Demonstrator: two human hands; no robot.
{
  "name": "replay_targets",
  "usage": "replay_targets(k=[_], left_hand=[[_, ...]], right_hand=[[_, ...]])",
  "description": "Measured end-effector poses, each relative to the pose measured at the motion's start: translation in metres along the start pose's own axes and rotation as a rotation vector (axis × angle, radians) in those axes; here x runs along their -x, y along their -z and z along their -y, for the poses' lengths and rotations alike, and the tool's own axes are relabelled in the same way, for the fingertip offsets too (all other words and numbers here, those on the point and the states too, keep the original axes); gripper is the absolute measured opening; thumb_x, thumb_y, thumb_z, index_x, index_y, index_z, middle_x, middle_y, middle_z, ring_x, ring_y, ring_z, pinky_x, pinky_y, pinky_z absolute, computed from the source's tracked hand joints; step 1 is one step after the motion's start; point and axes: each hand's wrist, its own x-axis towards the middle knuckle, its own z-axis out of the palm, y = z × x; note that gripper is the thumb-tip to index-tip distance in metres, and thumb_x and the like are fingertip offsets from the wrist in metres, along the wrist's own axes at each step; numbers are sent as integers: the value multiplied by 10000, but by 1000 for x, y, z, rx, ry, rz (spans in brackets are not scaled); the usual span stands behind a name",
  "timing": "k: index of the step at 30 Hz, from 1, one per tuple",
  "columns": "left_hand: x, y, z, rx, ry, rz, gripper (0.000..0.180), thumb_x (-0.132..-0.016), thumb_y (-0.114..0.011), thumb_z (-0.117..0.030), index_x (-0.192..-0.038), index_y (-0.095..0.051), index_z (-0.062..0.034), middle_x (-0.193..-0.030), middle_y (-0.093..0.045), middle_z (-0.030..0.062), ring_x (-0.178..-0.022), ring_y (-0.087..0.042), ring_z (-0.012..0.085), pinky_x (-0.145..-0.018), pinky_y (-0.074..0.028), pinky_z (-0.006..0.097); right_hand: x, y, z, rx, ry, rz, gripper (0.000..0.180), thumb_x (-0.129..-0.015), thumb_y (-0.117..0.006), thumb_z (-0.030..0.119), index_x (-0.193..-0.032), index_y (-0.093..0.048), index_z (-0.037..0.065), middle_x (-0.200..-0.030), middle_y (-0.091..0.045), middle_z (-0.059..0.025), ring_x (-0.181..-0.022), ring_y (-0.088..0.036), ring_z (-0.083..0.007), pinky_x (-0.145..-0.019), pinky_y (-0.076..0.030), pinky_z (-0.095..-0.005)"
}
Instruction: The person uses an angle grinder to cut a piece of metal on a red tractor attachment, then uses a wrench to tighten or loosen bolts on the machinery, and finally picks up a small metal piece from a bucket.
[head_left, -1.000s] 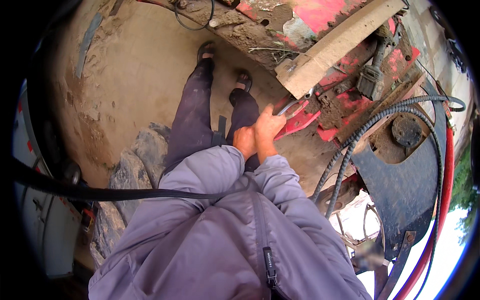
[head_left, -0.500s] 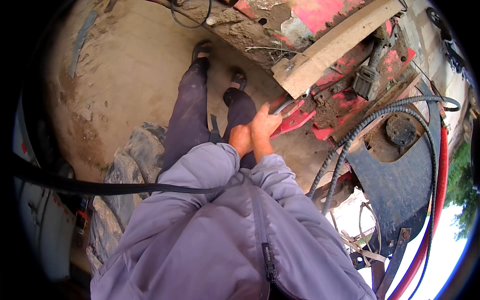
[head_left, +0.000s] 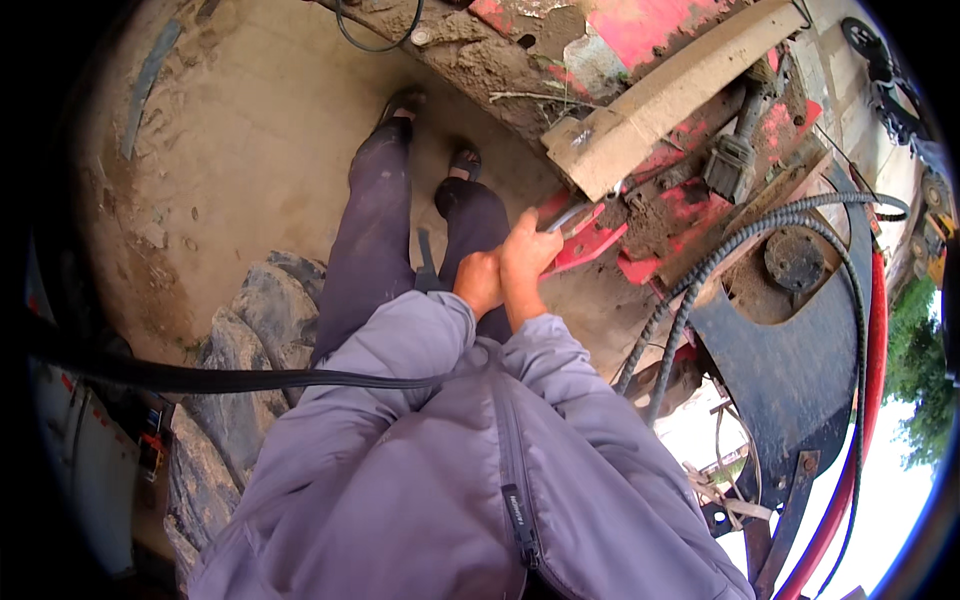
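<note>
Hands meet at frame centre: right hand (head_left: 527, 262) grips a metal tool (head_left: 568, 218) against the red bracket (head_left: 590, 245), left hand (head_left: 480, 282) closed just beside it

The red painted metal machine frame (head_left: 640, 40) looks chipped and caked with rough dried mud; the pale wooden beam (head_left: 660, 95) is matt and coarse, and the black corrugated hoses (head_left: 720, 265) look like ribbed plastic.

Wooden beam (head_left: 660, 95) and hoses (head_left: 720, 270) hem the red bracket (head_left: 590, 245).
</note>
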Motion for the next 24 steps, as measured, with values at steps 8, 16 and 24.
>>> replay_targets(k=[8, 16, 24], left_hand=[[-5, 15, -18, 11, 113, 144, 316, -763, -689, -317, -965, -677, -74, -825, -671, 212, -799, -639, 420, -702, -510, 492], [2, 2, -1, -117, -11, 165, 262, -742, -686, -320, -837, -704, -76, -803, -672, 190, -757, -654, 370, -640, -511, 455], [57, -63, -13, -74, 138, 150, 252, -801, -663, -287, -868, -678, -44, -846, -673, 214, -812, -655, 384, -657, -496, 447]], right_hand=[[-5, 12, 16, 37, -199, 154, 281, -834, -607, 182, -873, -621, -95, -818, -659, -265, -781, -638, -418, -732, -481, -448], [-3, 13, 20, -76, -91, 55, 274, -839, -613, 199, -878, -636, -72, -758, -648, -263, -752, -656, -400, -699, -487, -448], [-8, 66, 1, 21, -275, 401, 315, -834, -629, 273, -781, -636, -38, -636, -619, -112, -593, -589, -191, -586, -468, -375]])
